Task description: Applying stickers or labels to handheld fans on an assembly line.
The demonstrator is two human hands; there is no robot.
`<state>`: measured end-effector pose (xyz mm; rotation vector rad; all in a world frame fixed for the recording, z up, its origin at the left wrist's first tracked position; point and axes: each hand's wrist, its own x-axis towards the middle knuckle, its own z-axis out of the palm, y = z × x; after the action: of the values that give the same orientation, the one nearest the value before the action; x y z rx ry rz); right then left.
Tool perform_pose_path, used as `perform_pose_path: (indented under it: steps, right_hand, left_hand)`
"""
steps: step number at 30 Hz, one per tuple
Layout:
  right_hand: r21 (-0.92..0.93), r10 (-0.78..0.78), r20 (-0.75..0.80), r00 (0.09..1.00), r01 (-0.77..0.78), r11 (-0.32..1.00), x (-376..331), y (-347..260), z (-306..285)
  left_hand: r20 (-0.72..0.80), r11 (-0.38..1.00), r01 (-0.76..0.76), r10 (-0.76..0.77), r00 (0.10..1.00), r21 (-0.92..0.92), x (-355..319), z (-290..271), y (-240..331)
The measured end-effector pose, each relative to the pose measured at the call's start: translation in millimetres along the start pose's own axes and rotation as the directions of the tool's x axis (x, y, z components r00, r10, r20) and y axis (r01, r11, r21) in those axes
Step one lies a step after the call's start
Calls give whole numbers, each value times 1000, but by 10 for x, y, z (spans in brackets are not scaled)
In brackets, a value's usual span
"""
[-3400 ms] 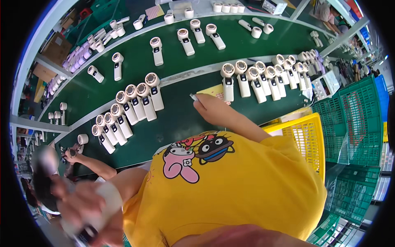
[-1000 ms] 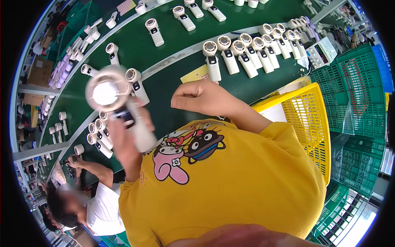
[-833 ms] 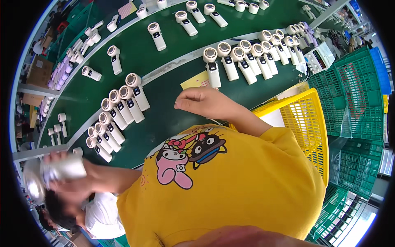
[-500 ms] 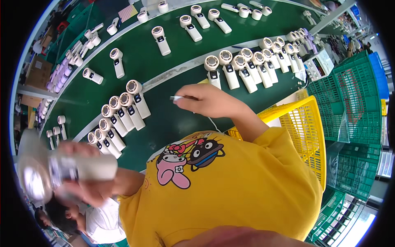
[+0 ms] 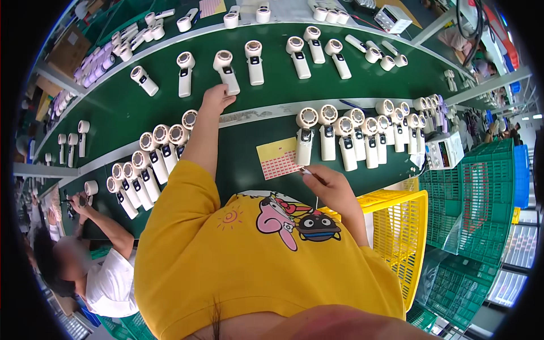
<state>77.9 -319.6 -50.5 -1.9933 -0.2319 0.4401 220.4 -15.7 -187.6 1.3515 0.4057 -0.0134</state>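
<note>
On the green tabletop (image 5: 130,113), head view: white handheld units lie in rows on two tiers, split by a grey rail (image 5: 266,110).

Left hand (image 5: 215,97) is stretched forward to the upper tier, fingers loosely spread, tips touching the base of one white unit (image 5: 226,71). Grip looks open, resting on the unit rather than closed round it. That unit lies flat, round head away from the person, between two like units of the upper row.

Right hand (image 5: 328,184) sits near the body on the lower tier, fingers pinched narrow on a thin metal tool (image 5: 306,170); tool tip points toward a yellow sheet (image 5: 277,158) with a red grid, just beside the hand.

A row of units (image 5: 345,133) stands just beyond the right hand; another row (image 5: 150,156) runs along the left forearm.

Yellow basket (image 5: 402,238) right of the torso; green crates (image 5: 481,192) beyond it.

Another person (image 5: 96,272) works at lower left.
</note>
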Motion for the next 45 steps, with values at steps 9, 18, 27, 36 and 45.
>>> perform_pose_path:
  steps: [9, 18, 27, 36, 45]
  right_hand:
    - [12, 19, 200, 980, -22, 1000, 302, -45, 162]
    - [-12, 19, 494, 869, -15, 1000, 431, -256, 653]
    - [868, -68, 86, 994, -41, 495, 843, 88, 443]
    - [465, -236, -76, 969, 244, 851, 641, -262, 314]
    - [688, -250, -168, 953, 295, 663, 500, -582, 260]
  left_hand:
    - [-91, 116, 0, 787, 610, 993, -1406, -310, -459]
    - [-494, 436, 351, 273, 826, 828, -1087, -123, -299]
    - [94, 994, -18, 8, 996, 104, -2111, 223, -26]
    - [164, 919, 54, -127, 978, 390, -2461, 339, 593]
    - [436, 953, -165, 40, 899, 253, -2423, 366, 576]
